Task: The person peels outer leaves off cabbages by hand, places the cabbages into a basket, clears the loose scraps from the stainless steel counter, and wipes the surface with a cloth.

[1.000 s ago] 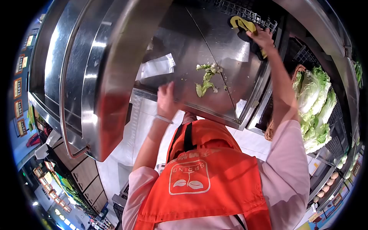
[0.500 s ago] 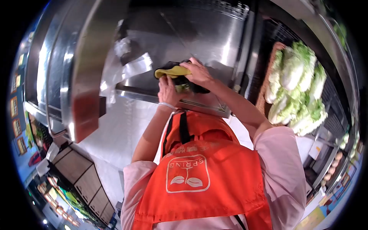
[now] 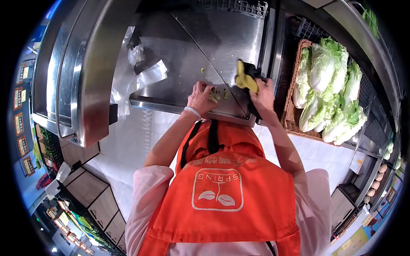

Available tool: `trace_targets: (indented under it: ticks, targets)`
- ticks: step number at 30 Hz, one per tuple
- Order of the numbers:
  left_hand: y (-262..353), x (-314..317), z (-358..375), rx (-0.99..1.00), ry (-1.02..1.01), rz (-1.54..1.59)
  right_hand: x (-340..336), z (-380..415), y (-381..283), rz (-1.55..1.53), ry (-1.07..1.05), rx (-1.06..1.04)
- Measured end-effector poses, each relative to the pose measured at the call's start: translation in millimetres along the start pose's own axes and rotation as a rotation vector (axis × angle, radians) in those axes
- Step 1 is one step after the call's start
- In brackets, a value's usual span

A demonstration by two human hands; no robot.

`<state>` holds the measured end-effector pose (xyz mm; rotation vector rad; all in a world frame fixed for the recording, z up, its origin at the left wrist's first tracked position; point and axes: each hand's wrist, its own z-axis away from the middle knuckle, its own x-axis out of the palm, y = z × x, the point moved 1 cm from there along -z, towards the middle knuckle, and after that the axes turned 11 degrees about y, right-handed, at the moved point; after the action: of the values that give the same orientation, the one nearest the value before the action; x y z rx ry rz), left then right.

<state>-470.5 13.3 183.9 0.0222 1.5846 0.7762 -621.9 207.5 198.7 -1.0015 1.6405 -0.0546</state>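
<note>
My left hand (image 3: 200, 97) is on the steel counter (image 3: 171, 51) near its front edge, fingers curled round a small heap of green vegetable scraps (image 3: 215, 94). My right hand (image 3: 262, 94) holds a black and yellow cloth-like item (image 3: 246, 79), perhaps a glove, over the counter's right side; part of it hangs down by the front edge. A few more green bits (image 3: 202, 70) lie on the steel beyond my left hand.
Clear plastic film (image 3: 151, 74) lies on the counter's left part, beside a tall steel machine (image 3: 96, 85). To the right, a wicker basket (image 3: 294, 121) holds several heads of Chinese cabbage (image 3: 324, 72). A black grate stands at the far edge.
My right hand has moved right with the black and yellow item, away from my left hand. My left hand has shifted slightly right onto the scraps, which now show on the counter.
</note>
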Motion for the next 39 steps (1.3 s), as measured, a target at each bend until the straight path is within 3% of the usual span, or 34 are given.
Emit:
trace_targets:
  ticks: [1,3,5,6,9,11,14,17,18,21,24,27,30,33,37,39]
  targets:
    - [7,-3,1,0.018,0.013,-0.02,25,3,3,-0.067,0.043,-0.012]
    - [22,-7,-1,0.06,0.042,-0.055,56,-3,-15,-0.369,-0.046,0.192]
    - [24,6,-8,0.069,0.048,-0.088,80,-6,-25,-0.957,-0.095,0.586]
    - [25,14,-13,0.078,0.064,-0.1,71,-15,-31,-0.943,-0.07,0.447]
    - [31,26,-22,0.183,0.132,-0.007,12,-43,-41,-0.964,-0.079,0.629]
    - [31,29,-26,0.229,0.068,0.049,-23,-55,-36,-0.899,-0.025,0.512]
    - [11,38,-35,0.37,0.047,0.057,-57,-54,-24,-0.902,0.012,0.643]
    - [-9,24,-45,0.39,-0.016,0.224,-76,-31,-30,-0.949,0.048,0.752]
    - [-21,26,-54,0.311,-0.064,0.286,-78,-20,-31,-0.96,0.058,0.804]
    - [-43,2,-79,0.381,0.28,0.37,-79,20,-38,-1.052,0.092,0.926]
    - [-52,-12,-96,0.425,0.297,0.191,-81,51,-53,-1.012,0.085,1.061]
    - [-59,-2,-90,0.422,0.109,0.205,-80,83,-64,-1.079,0.096,1.083]
    - [-50,17,-63,0.44,-0.225,0.2,-85,106,-82,-1.067,0.136,1.144]
    - [-23,21,-36,0.456,-0.199,0.293,-88,128,-95,-1.058,0.158,1.177]
    - [-14,34,-32,0.56,-0.279,0.051,-97,159,-103,-1.012,0.187,1.203]
    - [-7,35,-45,0.571,-0.327,0.121,-104,174,-104,-0.982,0.183,1.216]
